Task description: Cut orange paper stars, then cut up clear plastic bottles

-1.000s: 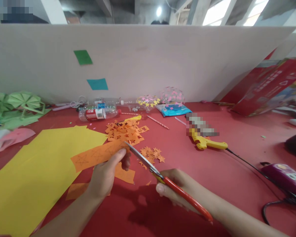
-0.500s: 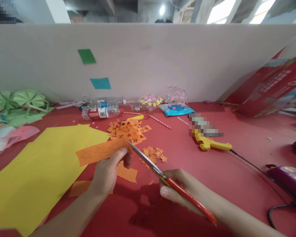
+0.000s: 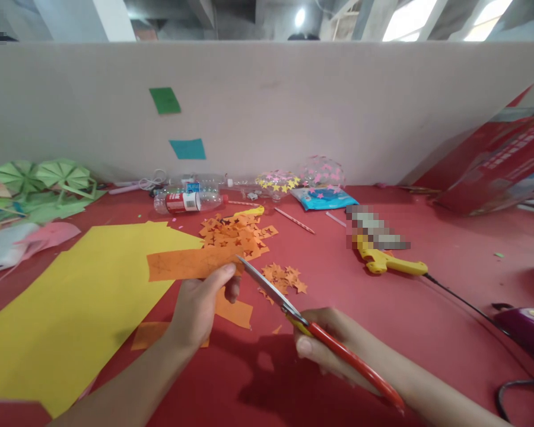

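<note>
A: Largest first. What bears everything?
B: Red table [image 3: 431,356], backed by a white panel [image 3: 293,107]. On the table at left, a yellow sheet [image 3: 66,314] with an uneven far edge.

A: Next down: the hands?
B: Left hand [image 3: 198,308] over the table, just right of the sheet. Right hand [image 3: 338,326] farther right, nearer the viewer.

A: State of the fingers?
B: Right: curled around the handles of the scissors [image 3: 327,340]; gap between handles hidden, cannot tell its width. Blades look nearly together, pointing up-left. Left: thumb and fingers pinched with only paper between.

A: Smaller items?
B: Yellow glue gun [image 3: 391,263], lying well right of the hands, corded. Then a heap of orange scraps [image 3: 235,234], many with star-shaped holes, beyond the left hand.

A: And the pinched paper?
B: Orange strip [image 3: 178,265], faint drawn lines on it, held by its right end above the sheet's edge. Scissor tip overlaps that end in view; contact cannot be told.

A: Smallest?
B: Cut orange stars [image 3: 285,277], loosely piled near the blades; one orange sliver [image 3: 277,330] below them.
</note>
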`<control>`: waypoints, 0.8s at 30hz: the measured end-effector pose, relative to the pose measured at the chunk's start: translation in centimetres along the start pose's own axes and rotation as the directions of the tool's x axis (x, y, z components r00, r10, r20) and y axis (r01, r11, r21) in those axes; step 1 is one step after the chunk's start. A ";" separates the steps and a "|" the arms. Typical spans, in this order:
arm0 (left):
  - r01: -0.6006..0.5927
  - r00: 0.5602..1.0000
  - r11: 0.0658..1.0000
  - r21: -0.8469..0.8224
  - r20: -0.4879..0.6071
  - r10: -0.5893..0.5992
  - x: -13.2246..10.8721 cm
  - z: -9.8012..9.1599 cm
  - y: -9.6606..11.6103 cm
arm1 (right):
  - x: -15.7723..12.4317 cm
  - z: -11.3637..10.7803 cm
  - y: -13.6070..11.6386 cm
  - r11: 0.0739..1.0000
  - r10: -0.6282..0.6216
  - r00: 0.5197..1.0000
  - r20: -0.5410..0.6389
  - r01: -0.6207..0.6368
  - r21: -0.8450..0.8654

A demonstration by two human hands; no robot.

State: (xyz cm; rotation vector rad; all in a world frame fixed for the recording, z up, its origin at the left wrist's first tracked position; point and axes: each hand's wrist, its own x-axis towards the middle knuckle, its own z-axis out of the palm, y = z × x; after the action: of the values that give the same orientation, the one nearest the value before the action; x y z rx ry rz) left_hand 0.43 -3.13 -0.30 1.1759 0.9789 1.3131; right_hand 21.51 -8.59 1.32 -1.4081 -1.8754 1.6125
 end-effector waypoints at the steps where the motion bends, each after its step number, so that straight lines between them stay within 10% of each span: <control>1: 0.003 1.000 1.000 0.005 -0.001 -0.003 0.0 0.0 -0.1 | 0.0 0.1 -0.1 1.000 -0.003 1.000 0.002 0.003 0.009; 24: -0.035 0.999 0.999 0.035 -0.012 0.035 0.0 -0.2 -1.0 | 0.2 0.6 -0.3 0.996 0.072 0.997 -0.037 -0.070 0.049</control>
State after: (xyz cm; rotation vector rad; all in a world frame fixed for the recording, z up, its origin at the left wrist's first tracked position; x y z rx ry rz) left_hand 0.36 -3.06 -1.28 1.2173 0.9978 1.3373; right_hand 20.80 -8.72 1.33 -1.4912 -1.7718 1.6395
